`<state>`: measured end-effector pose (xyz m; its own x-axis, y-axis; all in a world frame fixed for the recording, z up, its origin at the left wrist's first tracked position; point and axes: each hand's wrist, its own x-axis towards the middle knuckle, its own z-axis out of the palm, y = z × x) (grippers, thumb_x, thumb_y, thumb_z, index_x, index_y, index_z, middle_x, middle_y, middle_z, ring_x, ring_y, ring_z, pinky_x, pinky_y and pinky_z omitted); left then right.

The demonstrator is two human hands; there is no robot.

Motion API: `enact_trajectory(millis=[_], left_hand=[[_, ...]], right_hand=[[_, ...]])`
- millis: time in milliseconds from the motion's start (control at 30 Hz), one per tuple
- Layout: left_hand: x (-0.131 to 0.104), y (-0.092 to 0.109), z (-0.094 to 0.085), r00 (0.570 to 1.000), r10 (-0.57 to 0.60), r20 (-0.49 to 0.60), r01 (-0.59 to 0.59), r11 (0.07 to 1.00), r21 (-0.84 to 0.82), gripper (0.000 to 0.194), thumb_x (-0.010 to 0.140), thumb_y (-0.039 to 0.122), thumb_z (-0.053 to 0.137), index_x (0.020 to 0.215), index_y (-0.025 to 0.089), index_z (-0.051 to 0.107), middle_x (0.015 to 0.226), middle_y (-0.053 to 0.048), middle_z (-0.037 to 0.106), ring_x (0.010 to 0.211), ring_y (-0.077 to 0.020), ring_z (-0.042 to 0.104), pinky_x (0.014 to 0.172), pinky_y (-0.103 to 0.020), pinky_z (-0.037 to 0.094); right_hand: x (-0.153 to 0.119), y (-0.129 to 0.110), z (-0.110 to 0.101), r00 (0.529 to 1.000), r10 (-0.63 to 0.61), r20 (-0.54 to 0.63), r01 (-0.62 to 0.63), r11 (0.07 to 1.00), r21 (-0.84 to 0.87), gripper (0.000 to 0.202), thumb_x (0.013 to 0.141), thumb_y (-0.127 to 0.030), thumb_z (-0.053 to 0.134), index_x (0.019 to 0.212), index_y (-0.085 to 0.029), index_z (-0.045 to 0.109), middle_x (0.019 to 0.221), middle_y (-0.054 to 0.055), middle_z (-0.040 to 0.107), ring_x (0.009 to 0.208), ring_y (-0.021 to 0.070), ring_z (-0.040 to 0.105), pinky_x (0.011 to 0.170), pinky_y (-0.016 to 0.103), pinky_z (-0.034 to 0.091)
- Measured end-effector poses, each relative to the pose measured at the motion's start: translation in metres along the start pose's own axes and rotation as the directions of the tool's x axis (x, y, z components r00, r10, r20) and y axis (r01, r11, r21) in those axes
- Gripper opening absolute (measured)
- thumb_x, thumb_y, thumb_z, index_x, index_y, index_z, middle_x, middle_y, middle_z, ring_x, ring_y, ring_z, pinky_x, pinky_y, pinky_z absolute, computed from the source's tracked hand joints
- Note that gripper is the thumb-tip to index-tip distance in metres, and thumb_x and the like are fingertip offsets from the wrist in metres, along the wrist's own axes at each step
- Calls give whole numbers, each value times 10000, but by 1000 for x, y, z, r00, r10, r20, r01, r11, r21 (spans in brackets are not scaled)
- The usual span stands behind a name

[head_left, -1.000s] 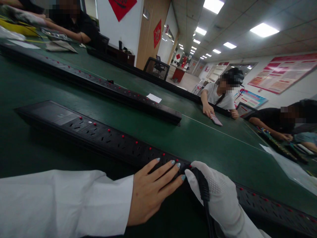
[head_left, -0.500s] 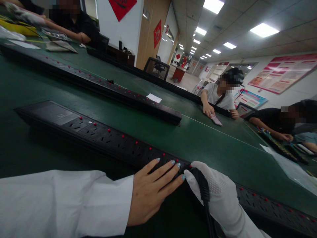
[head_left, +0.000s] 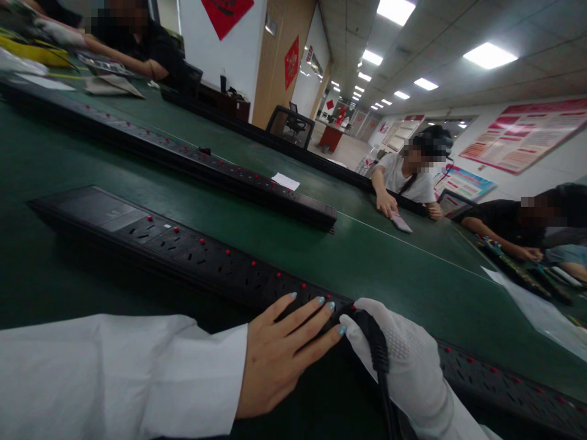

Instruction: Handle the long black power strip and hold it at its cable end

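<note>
A long black power strip (head_left: 197, 256) with red lights and rows of sockets runs from the left across to the lower right on the green table. My left hand (head_left: 288, 354), ungloved, lies on the strip near its middle with fingers spread. Just right of it, my right hand (head_left: 394, 342) in a white dotted glove is closed round a black plug (head_left: 369, 330) at the strip's face. The plug's thick cable (head_left: 387, 397) hangs down toward the lower edge. The plug's front end is hidden by my fingers.
A second black strip (head_left: 206, 165) lies farther back, with a white paper slip (head_left: 285, 181) on it. Beyond it is a long black bar (head_left: 275, 142). Several people sit round the table (head_left: 413, 263). A plastic sheet (head_left: 536, 305) lies at the right.
</note>
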<state>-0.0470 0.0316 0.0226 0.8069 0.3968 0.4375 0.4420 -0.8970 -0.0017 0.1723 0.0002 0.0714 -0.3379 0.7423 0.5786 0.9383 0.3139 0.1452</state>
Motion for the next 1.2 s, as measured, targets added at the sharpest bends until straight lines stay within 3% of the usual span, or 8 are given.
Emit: enact_trajectory(millis=[1200], left_hand=[[0, 0, -1, 1000, -1, 0, 1, 1000, 1, 696, 799, 268, 576, 1430, 207, 289, 1490, -62, 302, 1352, -249, 243, 1053, -450, 136]], right_hand=[[-5, 2, 4, 999, 40, 33, -38, 998, -40, 277, 856, -400, 552, 999, -176, 632, 824, 31, 683, 702, 135, 638, 655, 234, 452]])
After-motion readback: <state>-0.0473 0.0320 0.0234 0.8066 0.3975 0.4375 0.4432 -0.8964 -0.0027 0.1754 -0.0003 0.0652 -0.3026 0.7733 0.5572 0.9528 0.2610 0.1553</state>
